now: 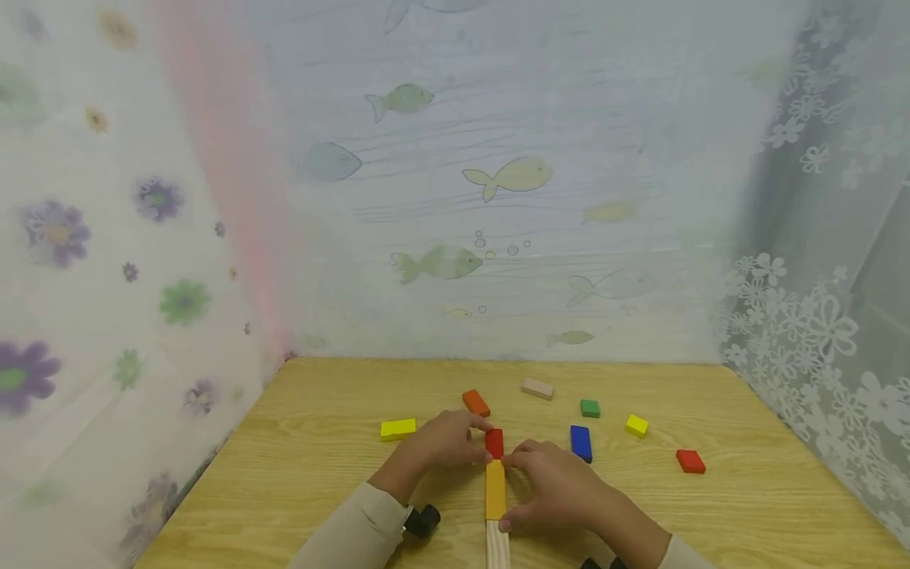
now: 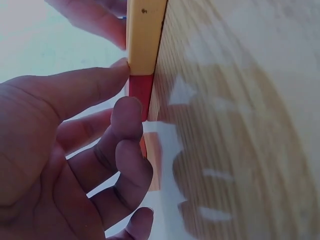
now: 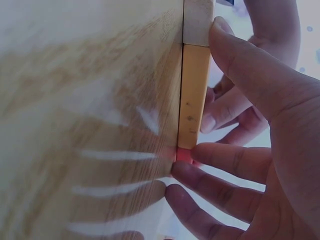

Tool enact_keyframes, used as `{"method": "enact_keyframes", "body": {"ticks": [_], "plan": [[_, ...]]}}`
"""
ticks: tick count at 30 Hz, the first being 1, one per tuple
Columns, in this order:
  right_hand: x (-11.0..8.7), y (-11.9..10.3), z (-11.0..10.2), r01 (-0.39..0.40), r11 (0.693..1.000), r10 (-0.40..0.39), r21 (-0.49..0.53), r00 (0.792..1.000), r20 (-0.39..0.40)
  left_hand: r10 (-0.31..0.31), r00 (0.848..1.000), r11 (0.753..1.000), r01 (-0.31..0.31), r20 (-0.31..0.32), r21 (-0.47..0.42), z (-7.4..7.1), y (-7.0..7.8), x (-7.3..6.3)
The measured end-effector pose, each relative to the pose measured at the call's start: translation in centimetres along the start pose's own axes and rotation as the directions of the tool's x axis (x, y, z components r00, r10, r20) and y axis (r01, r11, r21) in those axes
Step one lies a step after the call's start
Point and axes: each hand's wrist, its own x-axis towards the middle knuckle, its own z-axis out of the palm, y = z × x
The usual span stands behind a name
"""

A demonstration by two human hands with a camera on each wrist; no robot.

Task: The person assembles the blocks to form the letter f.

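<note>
A row of blocks lies end to end on the table: a pale wooden block, an orange block and a red block at the far end. My left hand holds the red block from the left, its bent index finger at the far end and thumb near the joint with the orange block. On the other side my right hand rests its fingertips along the row. Its thumb touches near the joint of pale and orange blocks, and its index fingertip is by the red one.
Around the row lie a yellow block, an orange-red block, a beige block, a green block, a blue block, a small yellow block and a red piece. Patterned curtains surround the table.
</note>
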Motion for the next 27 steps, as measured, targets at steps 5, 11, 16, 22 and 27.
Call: {"method": "enact_keyframes", "body": {"ticks": [5,11,16,22,27], "plan": [[0.02,0.01,0.08,-0.002,1.000,0.002,0.001,1.000,0.002,-0.005,1.000,0.999,0.006,-0.004,0.034,0.20,0.27,-0.16],[0.03,0.14,0.07,0.023,1.000,-0.023,-0.005,1.000,-0.006,0.006,1.000,0.997,-0.006,-0.002,0.079,0.15,0.39,-0.22],[-0.12,0.16,-0.01,0.021,1.000,-0.021,-0.002,1.000,-0.004,0.019,1.000,0.995,-0.018,-0.005,0.095,0.25,0.43,-0.20],[-0.20,0.19,0.02,0.027,1.000,-0.027,-0.011,1.000,0.001,0.014,1.000,0.998,-0.013,-0.010,0.064,0.21,0.41,-0.30],[-0.24,0.01,0.07,0.032,0.999,-0.032,-0.002,0.999,0.008,0.019,1.000,0.998,-0.018,-0.016,0.059,0.10,0.36,-0.52]]}}
